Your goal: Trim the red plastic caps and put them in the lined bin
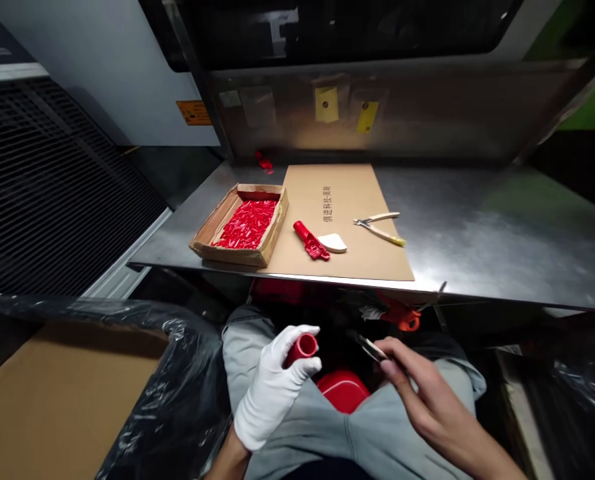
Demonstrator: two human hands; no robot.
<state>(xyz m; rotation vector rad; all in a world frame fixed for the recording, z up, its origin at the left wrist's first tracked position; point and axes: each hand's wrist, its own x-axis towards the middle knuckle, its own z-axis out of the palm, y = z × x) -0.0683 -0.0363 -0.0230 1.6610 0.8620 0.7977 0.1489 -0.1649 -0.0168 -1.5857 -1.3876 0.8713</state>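
My left hand (270, 397), in a white glove, is closed around a red plastic tubular part (305, 347). The part's round open end faces up toward me, and most of its body is hidden by the glove. Bare, my right hand (422, 397) pinches a slim knife-like tool (370, 348) with a dark tip pointing left, apart from the part. Its exact kind is hard to make out. On the cardboard sheet (347, 193) lie another red part (310, 240), a white fan-shaped piece (333, 243) and nippers (380, 227) with pale handles.
A cardboard box (237, 257) of small red scraps stands on the metal table (477, 227), left of the sheet. Behind it lies a small red piece (263, 161). A carton lined with black plastic (187, 373) is at my left. Orange-handled scissors (408, 321) hang below the table edge.
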